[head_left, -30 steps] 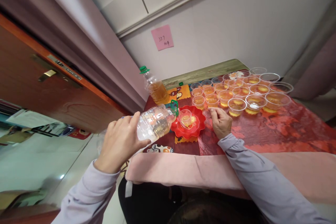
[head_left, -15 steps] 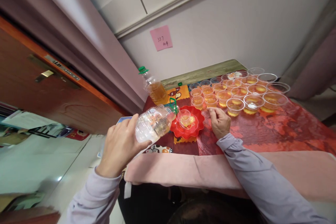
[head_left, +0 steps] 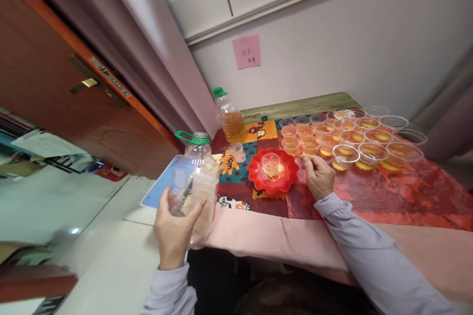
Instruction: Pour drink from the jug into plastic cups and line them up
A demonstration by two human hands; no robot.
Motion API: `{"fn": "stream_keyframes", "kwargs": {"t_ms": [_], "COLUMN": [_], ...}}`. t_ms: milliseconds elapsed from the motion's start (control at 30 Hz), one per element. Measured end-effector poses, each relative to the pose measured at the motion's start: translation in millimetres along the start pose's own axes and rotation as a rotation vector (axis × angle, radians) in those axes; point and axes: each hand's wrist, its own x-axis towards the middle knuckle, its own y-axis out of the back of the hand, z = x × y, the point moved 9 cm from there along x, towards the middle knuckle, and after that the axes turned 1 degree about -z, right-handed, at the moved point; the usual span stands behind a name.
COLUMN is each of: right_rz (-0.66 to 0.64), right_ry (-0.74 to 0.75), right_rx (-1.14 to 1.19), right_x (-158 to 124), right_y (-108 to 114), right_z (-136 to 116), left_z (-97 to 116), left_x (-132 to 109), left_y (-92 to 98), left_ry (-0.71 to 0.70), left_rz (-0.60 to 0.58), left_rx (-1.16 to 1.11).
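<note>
In my left hand (head_left: pixel 175 234) is a large clear plastic bottle (head_left: pixel 195 187), upright at the table's left edge. A green handle ring (head_left: pixel 185 137) sticks out from its uncapped neck; little or no liquid can be made out inside. My right hand (head_left: pixel 320 176) is closed, fingertips pinched together, just right of a red scalloped dish (head_left: pixel 254 177). Whether anything is in that pinch I cannot make out. A small clear cup (head_left: pixel 271 161) with some yellow liquid stands in the dish. Rows of clear cups (head_left: pixel 345 155) with amber liquid stand beyond my right hand.
A second bottle (head_left: pixel 233 125), green-capped and partly filled with amber liquid, stands at the back left. A loose green cap (head_left: pixel 263 118) lies near the back edge. An upturned-looking clear cup (head_left: pixel 237 151) sits left of the dish. A wooden door (head_left: pixel 55 93) is at left.
My left hand has swung the bottle from tilted over the cup in the dish to upright, back and left. My right hand stays beside the dish, still closed. The view has shifted slightly.
</note>
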Motion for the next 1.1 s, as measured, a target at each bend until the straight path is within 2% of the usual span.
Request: {"fn": "stream_keyframes", "kwargs": {"t_ms": [133,233,333,467,567,633,767,867,933,1100], "right_rz": [-0.009,-0.051,-0.198,-0.452,-0.609,-0.684,-0.741,-0.713,-0.643,-0.358], "right_ry": [0.009,0.056,0.192,0.385,0.396,0.386,0.392,0.387,0.401,0.508], "right_rx": [-0.040,-0.064,-0.136,-0.349,-0.501,-0.576,-0.640,-0.656,-0.625,-0.517], "right_x": [-2.0,3.2,11.3,10.0,-0.2,-8.7,-18.4,-15.6,-9.9,6.1], "right_y": [-3.4,-9.1,-27.5,-63.9,-87.3,-98.8,-110.9,-105.1,-89.2,-14.3], "right_z": [-2.2,-15.1,-39.3,-62.8,-64.2,-64.7,-70.9,-74.3,-78.2,-83.7], "left_z": [-19.2,-24.9,-17.5,2.7,10.2,7.6,0.6,-0.3,-0.7,-3.8], "left_x": [-12.1,-18.2,-20.6,-23.1,-25.2,-25.0,-24.4,-23.3,-22.7,-22.1], "left_y": [-15.8,-26.6,-31.0,-34.2,-38.5,-37.7,-37.8,-39.6,-38.2,-38.0], "left_ry": [0.058,0.022,-0.079,-0.222,-0.305,-0.324,-0.354,-0.359,-0.355,-0.354], "left_rz": [-0.005,-0.005,0.001,-0.012,0.000,0.076,0.192,0.186,0.186,0.183], "left_rx": [-0.103,-0.090,-0.011,0.096,0.137,0.122,0.077,0.079,0.070,0.052]}}
